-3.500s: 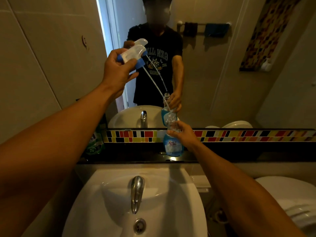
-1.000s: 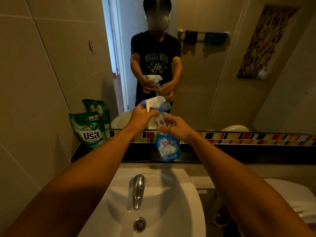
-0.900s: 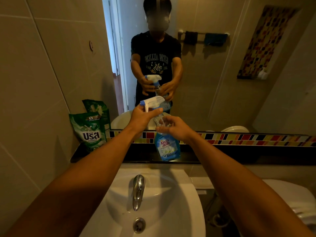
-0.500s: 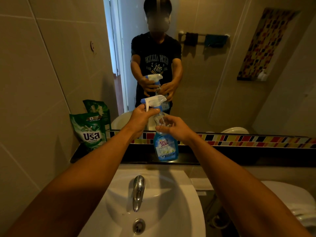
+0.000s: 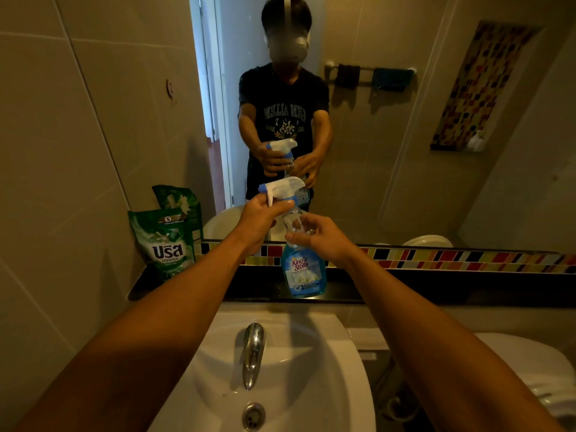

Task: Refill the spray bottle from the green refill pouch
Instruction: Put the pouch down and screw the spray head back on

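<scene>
Sink [image 5: 327, 385] below | green refill pouch [image 5: 163, 243] upright on ledge, left, untouched | spray bottle [image 5: 303, 269] on ledge, right hand [image 5: 322, 238] gripping shoulder | left hand [image 5: 260, 218] gripping trigger head [image 5: 282, 188] at neck | step: head at neck, seating unclear; next: confirm thread engagement.

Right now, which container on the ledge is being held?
The blue spray bottle: the right hand grips its neck. The green refill pouch stands untouched by the wall.
</scene>
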`<action>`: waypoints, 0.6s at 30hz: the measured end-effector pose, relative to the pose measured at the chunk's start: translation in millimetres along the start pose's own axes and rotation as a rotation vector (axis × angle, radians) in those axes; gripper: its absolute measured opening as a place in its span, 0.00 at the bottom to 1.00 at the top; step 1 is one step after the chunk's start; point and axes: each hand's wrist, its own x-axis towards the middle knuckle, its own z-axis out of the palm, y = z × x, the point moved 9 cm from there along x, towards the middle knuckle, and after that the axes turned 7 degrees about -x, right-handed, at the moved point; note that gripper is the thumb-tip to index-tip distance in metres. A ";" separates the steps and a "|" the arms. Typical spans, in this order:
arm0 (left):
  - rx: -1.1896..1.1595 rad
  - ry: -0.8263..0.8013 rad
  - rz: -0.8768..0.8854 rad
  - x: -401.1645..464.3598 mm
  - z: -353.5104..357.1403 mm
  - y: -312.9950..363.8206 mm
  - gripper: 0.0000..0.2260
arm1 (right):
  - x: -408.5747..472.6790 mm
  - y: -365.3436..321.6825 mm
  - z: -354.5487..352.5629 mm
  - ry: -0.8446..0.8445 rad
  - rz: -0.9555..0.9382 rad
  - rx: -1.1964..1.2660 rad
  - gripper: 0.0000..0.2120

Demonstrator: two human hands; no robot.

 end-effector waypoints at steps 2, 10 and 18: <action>-0.004 -0.002 0.020 -1.9 1.8 3.2 0.20 | 0.3 -0.7 0.8 0.005 -0.005 -0.011 0.17; 0.016 0.005 0.014 -0.4 -1.3 2.5 0.16 | -1.3 -2.7 0.4 0.005 0.004 -0.017 0.13; -0.023 0.000 -0.053 -2.1 -1.5 0.7 0.13 | -1.7 -3.6 4.6 -0.010 0.011 -0.086 0.15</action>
